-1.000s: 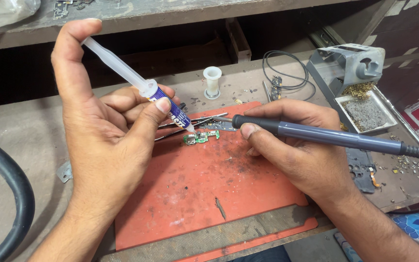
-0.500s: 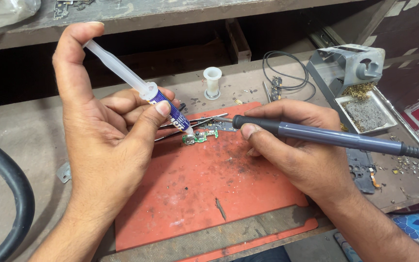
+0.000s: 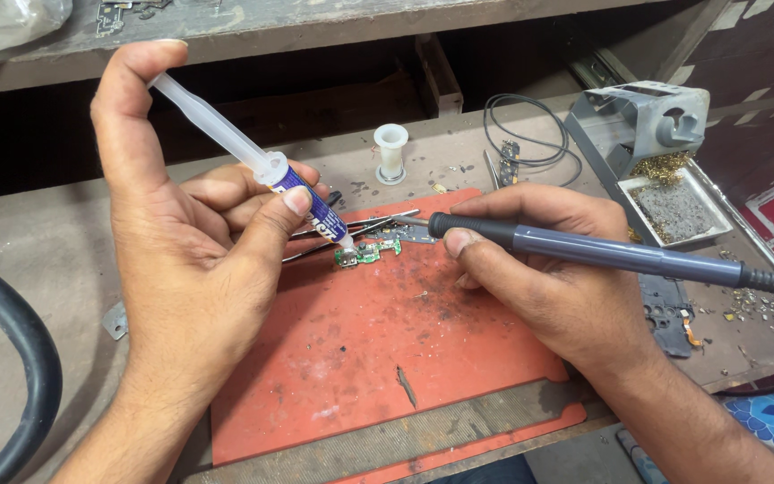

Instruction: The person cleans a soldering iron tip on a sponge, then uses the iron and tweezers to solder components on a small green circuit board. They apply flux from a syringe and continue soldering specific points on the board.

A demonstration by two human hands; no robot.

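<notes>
The small green circuit board (image 3: pixel 367 254) lies at the upper edge of the red work mat (image 3: pixel 387 358), on the table (image 3: pixel 55 251). The syringe (image 3: pixel 262 166) tip touches the board's left end; the left hand (image 3: pixel 181 269) grips its barrel between the fingers, thumb on the plunger. The right hand (image 3: pixel 548 278) is clenched pen-fashion around the soldering iron (image 3: pixel 602 255), whose tip hovers just beside the board's right end. Thin tweezers (image 3: pixel 360 229) lie across the mat behind the board.

Doing this well probably means a gentle, steady thumb (a small dab beats a blob), with the nozzle kept on the one pad and the hot tip held apart from the syringe. Farther out stand a white spool (image 3: pixel 391 152), a coiled wire (image 3: pixel 526 130) and the iron stand (image 3: pixel 647 125) with its brass wool.
</notes>
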